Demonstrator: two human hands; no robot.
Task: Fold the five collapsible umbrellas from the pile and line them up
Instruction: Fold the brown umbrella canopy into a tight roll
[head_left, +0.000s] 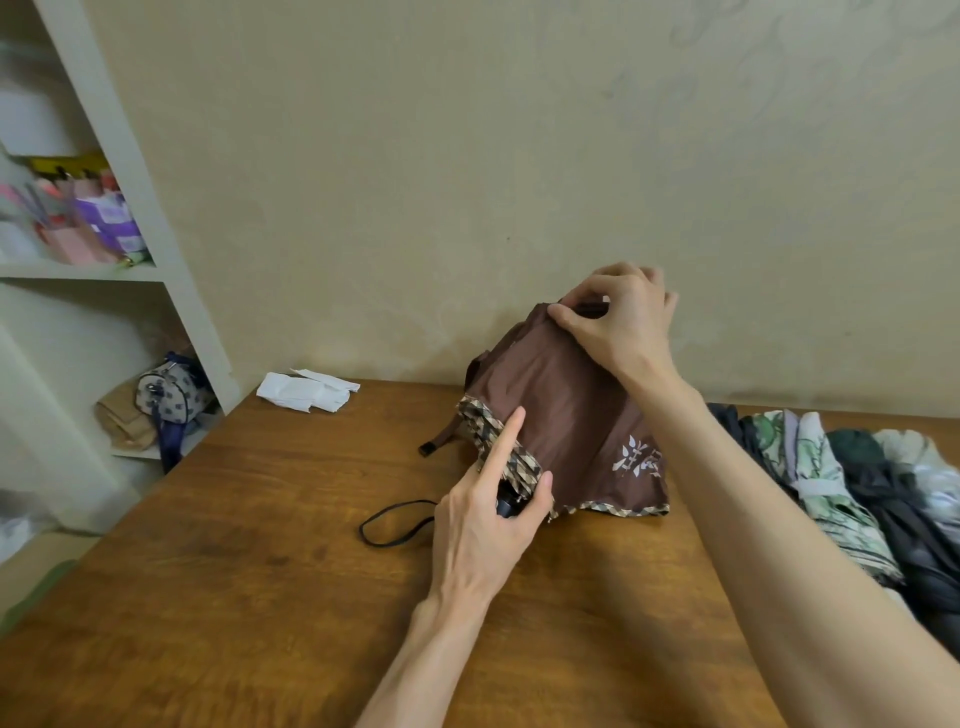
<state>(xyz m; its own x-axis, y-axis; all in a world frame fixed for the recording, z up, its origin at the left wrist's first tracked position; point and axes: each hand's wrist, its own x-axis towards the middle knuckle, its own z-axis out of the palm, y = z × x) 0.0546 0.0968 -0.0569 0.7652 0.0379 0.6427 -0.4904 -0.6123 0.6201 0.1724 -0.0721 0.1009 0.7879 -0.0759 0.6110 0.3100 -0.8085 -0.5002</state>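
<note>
At far left, a white shelf unit (156, 270) carries assorted boxes, with a patterned bag (171, 397) on its lower shelf. Beside it stands the wooden table (234, 571), where a crumpled white paper (306, 392) lies against the wall. Nearer centre, a black wrist loop (395, 525) trails on the tabletop.

The left hand (493, 514) is closed round the dark handle (506, 506), with the forefinger laid straight along the plaid trim. The brown umbrella (561, 410) stands tilted at mid-table, handle end nearest the viewer, canopy loose and unrolled. Its closure strap (439, 441) hangs out to the left.

The right hand (618, 317) pinches the fabric at the umbrella's upper end, thumb and fingers together on the cloth.

At the right edge, the pile of umbrellas (857, 493) lies unfolded on the table, green-patterned and dark ones overlapping, apart from the brown one.
</note>
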